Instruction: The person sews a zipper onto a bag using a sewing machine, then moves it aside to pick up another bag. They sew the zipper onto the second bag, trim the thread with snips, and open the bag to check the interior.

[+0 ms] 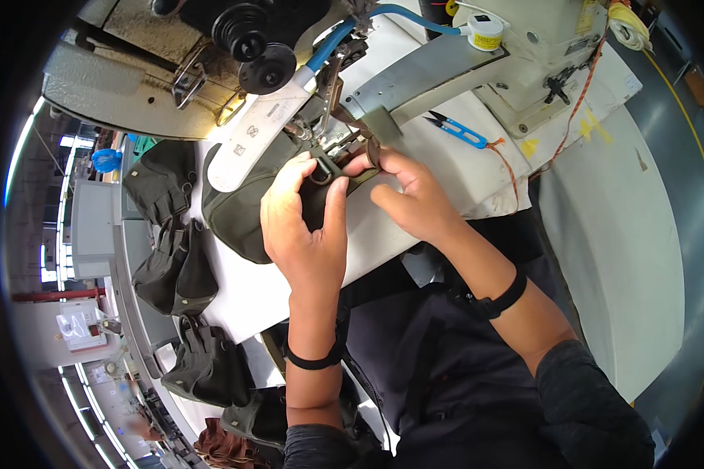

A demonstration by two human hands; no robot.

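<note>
Under the head of a sewing machine (133, 90) lies a dark olive fabric bag (235, 215). Close to the needle area, my left hand (301, 227) pinches an olive strap (364, 178) beside a small metal ring (321, 173), thumb and forefinger bent round it. My right hand (418, 195) grips the same strap just to the right, fingers curled. An upright olive fabric end (381, 125) rises behind the right fingers. Part of the strap and the needle's exact contact with it are hidden.
Blue-handled thread snips (463, 133) lie on the white table right of the machine arm (430, 78). A white plate (258, 137) and blue hose (332, 44) hang above the bag. More dark bags (176, 270) line the left edge; brown fabric (227, 444) sits lower left.
</note>
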